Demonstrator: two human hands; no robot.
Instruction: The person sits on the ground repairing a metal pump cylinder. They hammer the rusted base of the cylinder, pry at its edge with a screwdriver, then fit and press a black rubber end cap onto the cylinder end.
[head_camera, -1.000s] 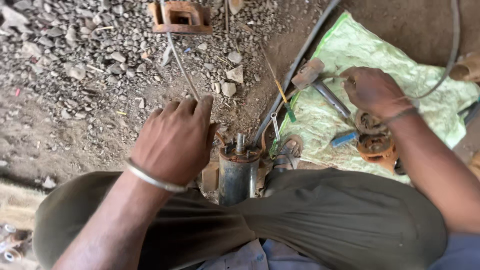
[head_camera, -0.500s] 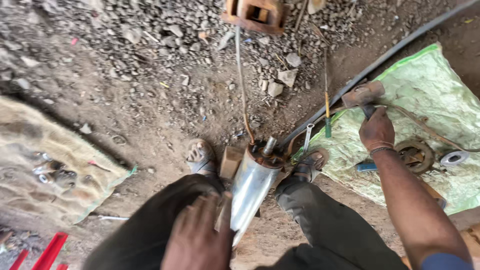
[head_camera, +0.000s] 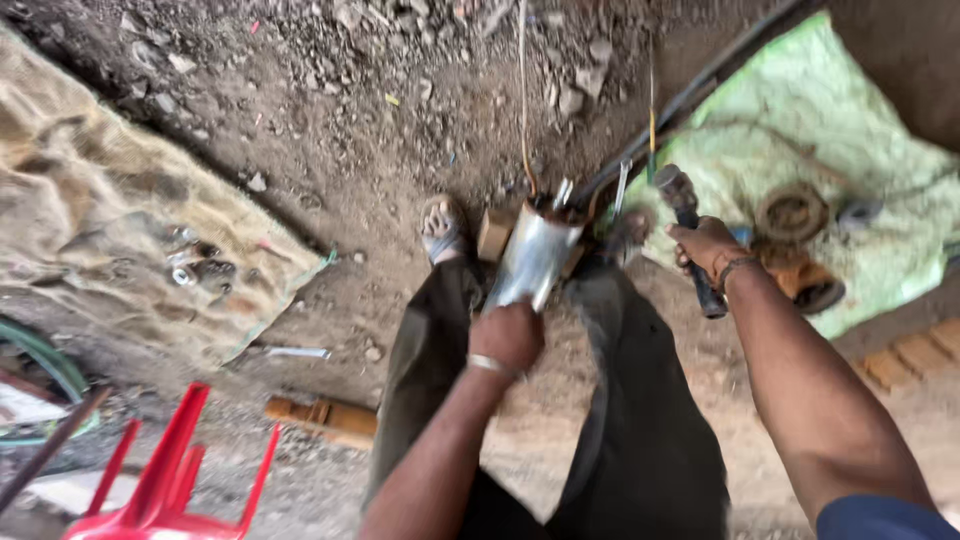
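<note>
A shiny metal cylinder (head_camera: 533, 255) with a rusty top and wires coming out stands tilted on the dirt between my feet. My left hand (head_camera: 507, 335), with a metal bangle at the wrist, grips its lower end. My right hand (head_camera: 707, 248) is closed around the dark handle of a hammer (head_camera: 690, 230), whose head points up and away, just right of the cylinder. My dark trouser legs frame the cylinder on both sides.
A green sack (head_camera: 800, 170) at the right carries a rusty ring-shaped part (head_camera: 792, 212) and other metal pieces. A brown sack (head_camera: 130, 230) with small metal parts lies left. A red plastic chair (head_camera: 170, 480) stands bottom left. A dark hose (head_camera: 690, 95) runs diagonally. A wood block (head_camera: 325, 420) lies near.
The view swung left and lower. My right hand lifted the hammer off the green sack and brought it beside the cylinder. My left hand slid down to the cylinder's lower end.
</note>
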